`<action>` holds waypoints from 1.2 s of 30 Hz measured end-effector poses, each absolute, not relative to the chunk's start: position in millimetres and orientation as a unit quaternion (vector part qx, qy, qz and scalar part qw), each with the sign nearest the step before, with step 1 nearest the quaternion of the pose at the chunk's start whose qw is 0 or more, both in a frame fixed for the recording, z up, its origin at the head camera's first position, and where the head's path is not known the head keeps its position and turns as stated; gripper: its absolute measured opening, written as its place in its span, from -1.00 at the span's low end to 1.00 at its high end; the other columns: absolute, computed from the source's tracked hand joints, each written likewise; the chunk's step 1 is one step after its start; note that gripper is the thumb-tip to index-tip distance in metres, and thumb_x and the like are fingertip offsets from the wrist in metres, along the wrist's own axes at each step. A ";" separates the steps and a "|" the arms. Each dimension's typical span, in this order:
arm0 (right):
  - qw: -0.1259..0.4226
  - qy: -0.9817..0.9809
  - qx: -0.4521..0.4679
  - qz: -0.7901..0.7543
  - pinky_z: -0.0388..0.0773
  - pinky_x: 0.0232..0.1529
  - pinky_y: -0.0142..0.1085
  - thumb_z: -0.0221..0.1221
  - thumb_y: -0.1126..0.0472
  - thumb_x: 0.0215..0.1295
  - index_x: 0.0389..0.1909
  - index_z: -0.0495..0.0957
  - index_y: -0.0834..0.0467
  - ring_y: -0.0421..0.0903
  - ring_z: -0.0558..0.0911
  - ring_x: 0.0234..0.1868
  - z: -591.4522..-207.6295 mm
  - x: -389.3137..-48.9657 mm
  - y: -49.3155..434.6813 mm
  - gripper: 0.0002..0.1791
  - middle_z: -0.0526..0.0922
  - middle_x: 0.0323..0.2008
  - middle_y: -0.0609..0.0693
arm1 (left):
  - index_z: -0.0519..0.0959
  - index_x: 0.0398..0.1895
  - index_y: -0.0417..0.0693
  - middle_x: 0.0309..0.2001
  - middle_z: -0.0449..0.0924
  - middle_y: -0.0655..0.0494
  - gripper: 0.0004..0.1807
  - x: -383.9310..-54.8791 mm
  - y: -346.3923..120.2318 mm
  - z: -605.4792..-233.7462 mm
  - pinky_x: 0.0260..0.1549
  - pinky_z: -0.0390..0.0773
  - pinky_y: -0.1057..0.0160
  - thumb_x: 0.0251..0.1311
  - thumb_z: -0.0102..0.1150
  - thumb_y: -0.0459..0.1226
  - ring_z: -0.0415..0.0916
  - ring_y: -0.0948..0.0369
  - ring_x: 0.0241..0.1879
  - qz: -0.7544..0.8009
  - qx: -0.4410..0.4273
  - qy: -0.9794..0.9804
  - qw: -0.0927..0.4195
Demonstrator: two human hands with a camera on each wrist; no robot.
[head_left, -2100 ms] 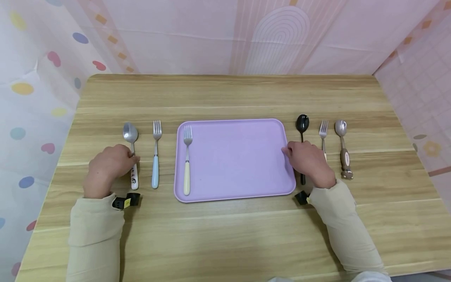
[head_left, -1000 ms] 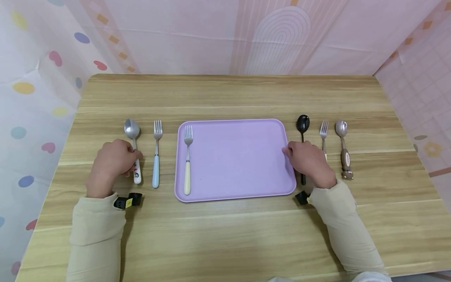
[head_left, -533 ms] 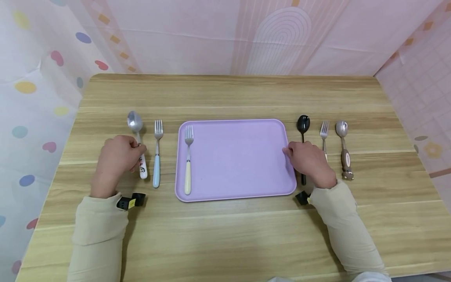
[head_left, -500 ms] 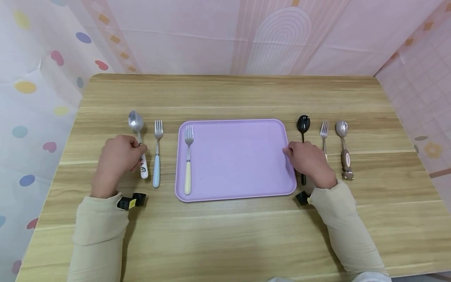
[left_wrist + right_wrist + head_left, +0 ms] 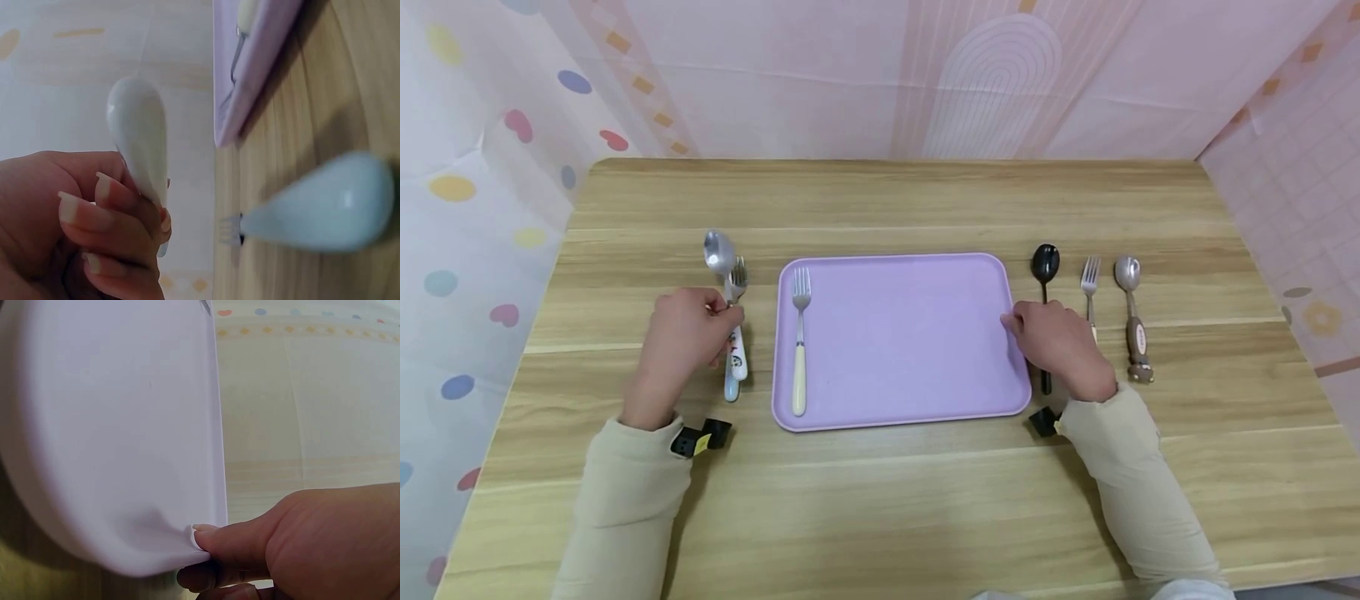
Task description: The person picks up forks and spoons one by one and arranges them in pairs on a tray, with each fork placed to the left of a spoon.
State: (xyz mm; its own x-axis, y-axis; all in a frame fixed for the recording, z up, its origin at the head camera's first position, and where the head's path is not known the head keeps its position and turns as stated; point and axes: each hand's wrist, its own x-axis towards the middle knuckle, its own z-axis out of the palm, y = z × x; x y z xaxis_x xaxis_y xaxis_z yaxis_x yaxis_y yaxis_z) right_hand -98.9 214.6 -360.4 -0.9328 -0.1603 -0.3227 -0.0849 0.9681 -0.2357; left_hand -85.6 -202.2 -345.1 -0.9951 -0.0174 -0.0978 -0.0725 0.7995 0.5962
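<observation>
My left hand (image 5: 688, 337) pinches a metal spoon (image 5: 719, 252) by its white, printed handle. In the left wrist view the spoon's handle end (image 5: 140, 128) stands up from the curled fingers, off the table. Below it lies a fork (image 5: 738, 273) with a light blue handle, partly covered by the spoon and hand in the head view. A lilac tray (image 5: 910, 342) lies mid-table, bearing a fork (image 5: 800, 375) with a cream handle along its left side. My right hand (image 5: 1054, 342) grips the tray's right rim, thumb inside and fingers underneath, as the right wrist view shows.
Right of the tray lie a black spoon (image 5: 1045, 263), a small fork (image 5: 1090, 279) and a spoon with a brown bear handle (image 5: 1133, 333). My right hand partly hides the first two. Patterned cloth (image 5: 820, 83) hangs behind the wooden table (image 5: 865, 508).
My left hand has picked the white-handled spoon up and carried it right, from left of the blue-handled fork to above it. My right hand and the tray have stayed put.
</observation>
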 end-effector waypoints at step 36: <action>0.174 0.977 -0.060 -0.105 0.40 -0.51 -0.11 -0.05 0.07 0.47 -0.15 0.55 0.26 0.09 0.52 -0.44 -361.8 -100.2 214.7 -0.66 0.51 -0.50 0.13 | 0.40 -0.75 -0.12 -0.82 0.39 0.14 -0.68 -87.2 -136.9 -338.7 -0.81 0.33 0.29 0.17 0.04 -0.34 0.34 0.26 -0.84 0.321 0.033 0.943 0.077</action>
State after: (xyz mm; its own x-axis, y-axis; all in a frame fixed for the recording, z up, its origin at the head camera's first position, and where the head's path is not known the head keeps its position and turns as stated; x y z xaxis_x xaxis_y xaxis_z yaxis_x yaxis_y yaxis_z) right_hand -100.2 214.7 -361.8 -0.9322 -0.1548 -0.3273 -0.0816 0.9706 -0.2266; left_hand -87.2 -136.9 -338.7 -0.9858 0.1123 -0.1249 0.0130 0.7923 0.6099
